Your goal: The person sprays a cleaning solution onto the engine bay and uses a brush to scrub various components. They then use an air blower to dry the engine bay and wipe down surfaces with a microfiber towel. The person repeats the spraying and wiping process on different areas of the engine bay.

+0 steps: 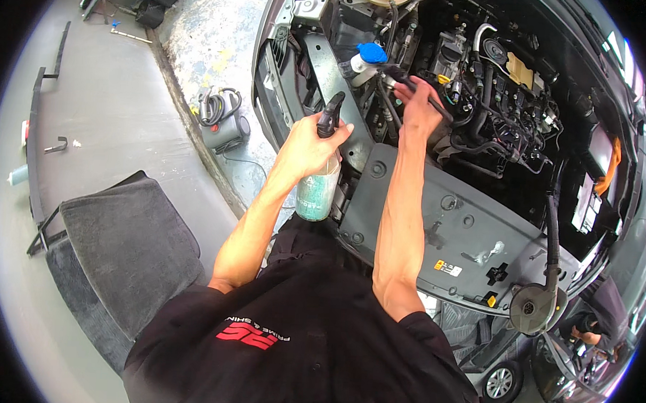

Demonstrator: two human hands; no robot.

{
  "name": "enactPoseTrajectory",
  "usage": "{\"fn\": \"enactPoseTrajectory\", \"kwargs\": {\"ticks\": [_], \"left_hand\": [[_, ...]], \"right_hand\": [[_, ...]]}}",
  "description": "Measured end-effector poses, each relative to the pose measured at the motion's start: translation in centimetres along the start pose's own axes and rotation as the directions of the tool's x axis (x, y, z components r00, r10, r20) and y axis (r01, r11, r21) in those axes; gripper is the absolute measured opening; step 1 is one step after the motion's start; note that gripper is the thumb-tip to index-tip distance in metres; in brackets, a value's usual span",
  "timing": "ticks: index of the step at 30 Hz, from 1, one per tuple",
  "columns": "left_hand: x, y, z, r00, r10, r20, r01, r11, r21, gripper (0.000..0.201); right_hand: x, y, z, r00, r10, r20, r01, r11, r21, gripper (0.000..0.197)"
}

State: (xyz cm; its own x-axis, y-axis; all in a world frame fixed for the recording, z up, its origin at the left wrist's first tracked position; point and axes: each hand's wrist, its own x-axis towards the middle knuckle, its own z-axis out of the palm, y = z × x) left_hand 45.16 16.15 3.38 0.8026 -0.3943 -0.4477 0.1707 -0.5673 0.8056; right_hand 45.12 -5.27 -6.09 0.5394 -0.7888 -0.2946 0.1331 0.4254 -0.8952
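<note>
My left hand [305, 149] is wrapped round the neck of a clear spray bottle [316, 194] with a black trigger head and greenish contents. The bottle is upright over the front edge of a car's engine bay. In my right hand [418, 113] is a slim black-handled brush [441, 109], its dark head pointing left into the bay. That head is close below a blue filler cap [372, 53] on a white neck; whether they touch, I cannot tell. Right of this hand stands the engine [479, 93] with its hoses and wiring.
A dark grey plastic panel [402, 194] spans the front of the bay. Grey car mats [130, 247] lean at the left. A corded machine [225, 129] sits on the floor. At lower right are a wheel [501, 384] and another person's hand [585, 335].
</note>
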Motion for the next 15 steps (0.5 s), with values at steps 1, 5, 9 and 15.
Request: {"fn": "enactPoseTrajectory", "kwargs": {"ticks": [1, 5, 9, 15], "left_hand": [[0.5, 0.3, -0.5, 1.0, 0.0, 0.016, 0.0, 1.0, 0.014, 0.031], [1.5, 1.8, -1.5, 0.992, -0.076, 0.099, 0.071, 0.996, 0.047, 0.038], [2.7, 1.9, -2.2, 0.986, -0.111, 0.123, 0.106, 0.993, 0.045, 0.041], [2.3, 1.7, -2.3, 0.991, -0.05, 0.121, 0.042, 0.997, 0.071, 0.04]], "right_hand": [[-0.1, 0.5, 0.1, 0.999, -0.037, 0.002, 0.037, 0.999, -0.03, 0.029], [0.1, 2.5, -0.1, 0.984, 0.176, -0.011, -0.176, 0.984, -0.027, 0.028], [-1.2, 4.1, 1.6, 0.998, 0.055, -0.026, -0.054, 0.998, 0.021, 0.028], [-1.6, 3.5, 1.6, 0.995, -0.1, -0.01, 0.099, 0.992, -0.074, 0.029]]}}
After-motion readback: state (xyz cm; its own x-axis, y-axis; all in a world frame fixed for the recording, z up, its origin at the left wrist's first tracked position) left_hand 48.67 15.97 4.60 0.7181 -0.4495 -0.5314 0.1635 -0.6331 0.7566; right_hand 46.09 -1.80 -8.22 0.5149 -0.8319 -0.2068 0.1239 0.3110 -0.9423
